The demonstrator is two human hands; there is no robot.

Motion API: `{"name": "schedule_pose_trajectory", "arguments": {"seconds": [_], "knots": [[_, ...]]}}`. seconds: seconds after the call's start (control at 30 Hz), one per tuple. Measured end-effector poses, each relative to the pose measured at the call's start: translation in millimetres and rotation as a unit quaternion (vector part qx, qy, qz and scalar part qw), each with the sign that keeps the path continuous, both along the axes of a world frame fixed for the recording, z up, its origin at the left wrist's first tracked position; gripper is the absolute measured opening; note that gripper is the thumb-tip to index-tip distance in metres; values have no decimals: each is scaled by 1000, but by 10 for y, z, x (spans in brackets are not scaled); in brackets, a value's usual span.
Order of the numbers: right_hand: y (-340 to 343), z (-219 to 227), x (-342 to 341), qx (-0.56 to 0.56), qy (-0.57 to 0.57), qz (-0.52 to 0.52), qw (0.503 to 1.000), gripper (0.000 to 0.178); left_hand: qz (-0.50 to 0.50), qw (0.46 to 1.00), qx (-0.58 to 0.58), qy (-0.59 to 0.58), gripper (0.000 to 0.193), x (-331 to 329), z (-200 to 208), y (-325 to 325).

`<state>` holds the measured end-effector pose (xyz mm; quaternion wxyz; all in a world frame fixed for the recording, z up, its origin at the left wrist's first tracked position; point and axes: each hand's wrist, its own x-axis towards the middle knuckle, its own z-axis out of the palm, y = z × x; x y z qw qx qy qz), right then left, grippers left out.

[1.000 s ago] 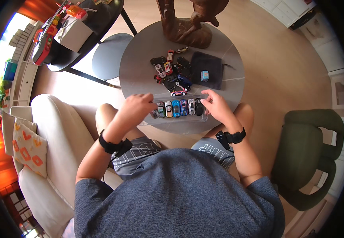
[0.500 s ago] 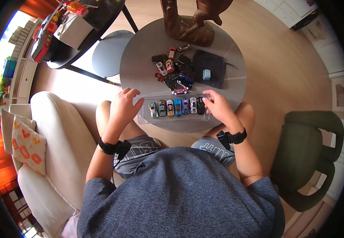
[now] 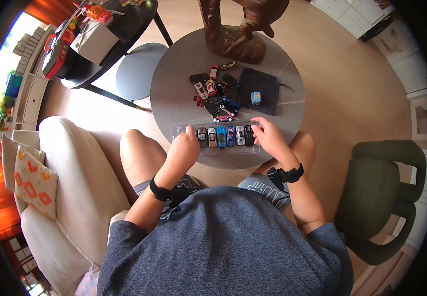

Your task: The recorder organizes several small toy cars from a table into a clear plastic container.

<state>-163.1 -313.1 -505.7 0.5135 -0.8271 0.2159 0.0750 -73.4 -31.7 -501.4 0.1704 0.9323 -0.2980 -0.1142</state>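
A clear plastic tray lies along the near edge of the round table, with several toy cars standing side by side in it. Among them are a blue toy car, a white one and a black one. My left hand is curled over the tray's left end, fingers closed, and hides the leftmost car; what it grips cannot be seen. At the right end, my right hand pinches the tray's edge beside the black car.
Beyond the tray, more toy cars lie heaped on the grey round table. A dark cloth pouch with a small light-blue toy car sits right of them. A brown carved statue stands at the back.
My left hand has moved right and nearer to me, from beside the tray's left corner to over the leftmost car, its fingers curling closed. The right hand has barely moved.
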Motion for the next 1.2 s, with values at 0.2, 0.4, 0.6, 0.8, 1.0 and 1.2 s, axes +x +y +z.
{"name": "schedule_pose_trajectory", "arguments": {"seconds": [0.2,0.4,0.6,0.8,1.0,1.2], "knots": [[-34,-29,-53,2,-9,-8,1000,30,28,1000,9,-8,17,359,488,-187],[-10,54,7,-4,4,23,1000,32,-124,983,-51,-127,28,1516,150,-495],[-21,33,-7,10,2,19,1000,31,-222,967,31,-119,29,1762,-124,-641],[-47,-64,-4,35,-4,17,999,31,-145,976,88,-135,18,1739,273,-378],[-66,-64,-31,45,-11,12,999,31,24,998,-48,-20,36,870,678,182],[-62,-68,-26,45,-11,11,999,32,45,993,82,-68,22,-10,506,41]]}}
